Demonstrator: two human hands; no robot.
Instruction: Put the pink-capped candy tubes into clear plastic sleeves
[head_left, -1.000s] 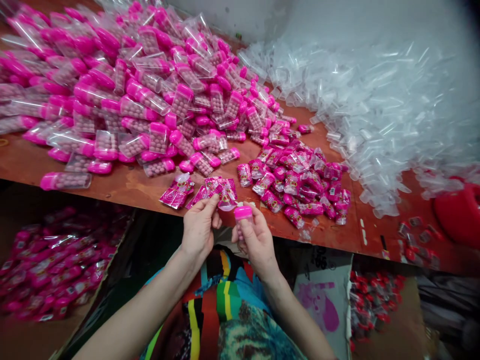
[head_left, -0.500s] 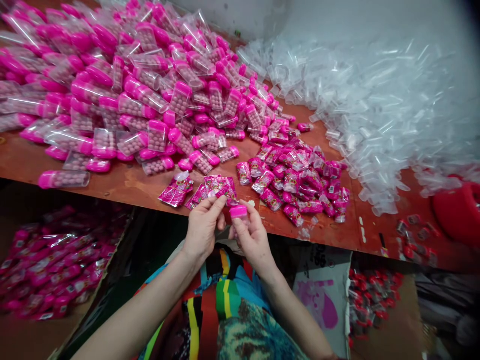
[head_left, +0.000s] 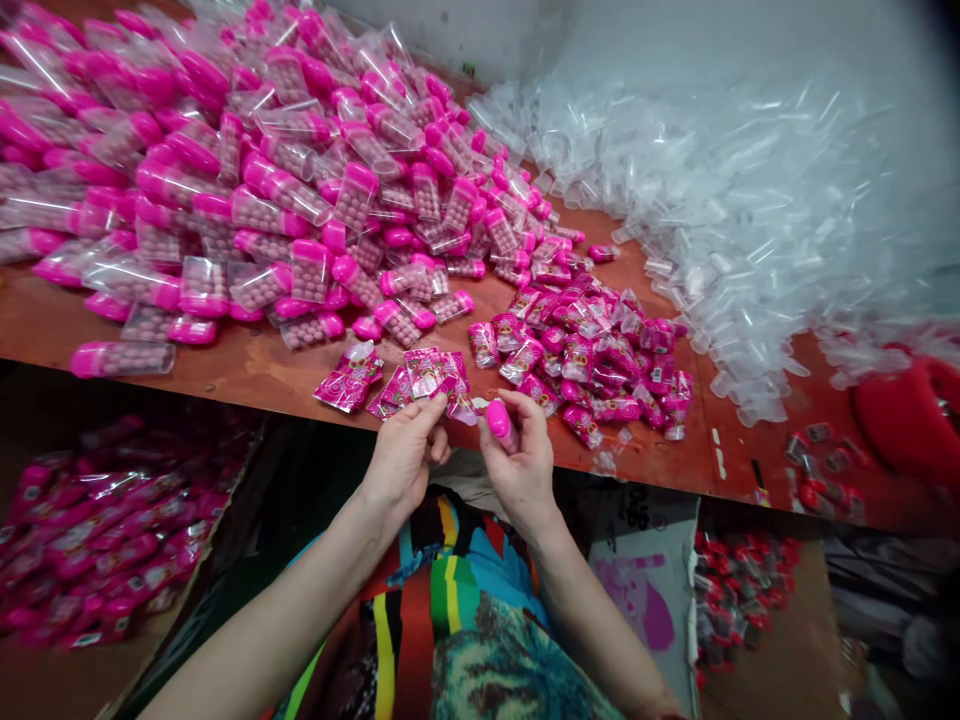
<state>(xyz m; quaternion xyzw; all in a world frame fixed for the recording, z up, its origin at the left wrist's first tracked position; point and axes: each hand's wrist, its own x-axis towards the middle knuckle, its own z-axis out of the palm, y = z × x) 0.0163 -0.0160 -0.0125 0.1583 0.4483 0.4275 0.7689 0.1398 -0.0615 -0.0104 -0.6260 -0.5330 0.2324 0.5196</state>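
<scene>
Red-brown table [head_left: 255, 372] — pale wall [head_left: 540, 45] behind

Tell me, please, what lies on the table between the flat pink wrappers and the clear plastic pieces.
In the head view, right of the flat wrappers lie a pile of wrapped pink containers, then bare tabletop.

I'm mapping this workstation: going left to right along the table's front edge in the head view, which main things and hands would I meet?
Lone clear plastic bottle with a pink cap → shiny flat pink sachet → left hand → right hand holding a small pink-capped container → small red-and-clear pieces → round red plastic tub.
</scene>
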